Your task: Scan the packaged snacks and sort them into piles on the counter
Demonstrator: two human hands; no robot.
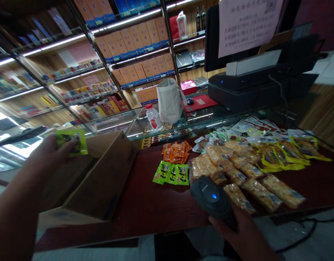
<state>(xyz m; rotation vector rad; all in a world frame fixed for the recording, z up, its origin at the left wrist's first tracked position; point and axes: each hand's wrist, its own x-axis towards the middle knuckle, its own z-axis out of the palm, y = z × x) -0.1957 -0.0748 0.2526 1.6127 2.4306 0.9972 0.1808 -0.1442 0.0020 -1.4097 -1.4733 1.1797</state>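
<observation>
My left hand [56,148] grips a green snack packet [74,142] between thumb and fingers, above the open cardboard box [115,170] on the left. In my right hand [237,228] is a black barcode scanner [210,197] with a lit blue light, its head pointing up and left over the counter's front. Left of the scanner lie several green packets [172,173] of the same look, side by side. Orange packets [177,151] are piled just behind them. Wrapped pastry-like snacks [232,161] in clear film spread out to the right of the scanner.
Yellow-edged packs [286,150] and white-and-green packets [254,127] lie at the right rear of the dark red counter [156,206]. A bottle with a red cap [154,117] and a white bag [169,101] stand on the glass case. At the right back is a monitor [212,40]; stocked shelves [137,40] line the wall.
</observation>
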